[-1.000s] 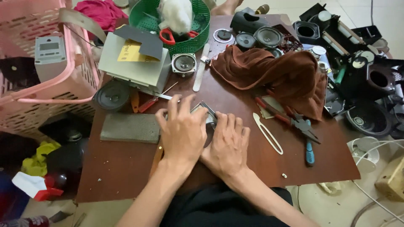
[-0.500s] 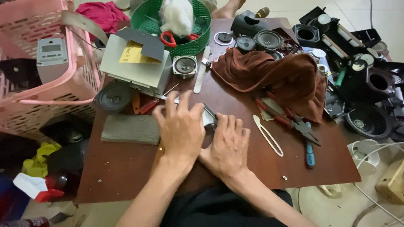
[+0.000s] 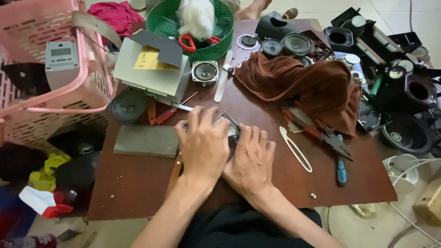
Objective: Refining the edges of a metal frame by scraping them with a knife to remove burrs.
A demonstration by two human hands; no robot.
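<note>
Both hands cover most of the small metal-edged piece (image 3: pixel 228 124) near the brown cloth (image 3: pixel 303 85); its shape stays unclear. That cloth hides the pliers' (image 3: pixel 321 135) tips. The pink basket (image 3: pixel 82 87) is cut off.

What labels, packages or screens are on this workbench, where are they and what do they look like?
Grey device: in the pink basket at far left; boxy, with a small pale rectangular screen.
Yellow paper label: on the pale flat box behind the left hand; rectangular, partly under a dark grey card.
No other packages or signs show.
</note>
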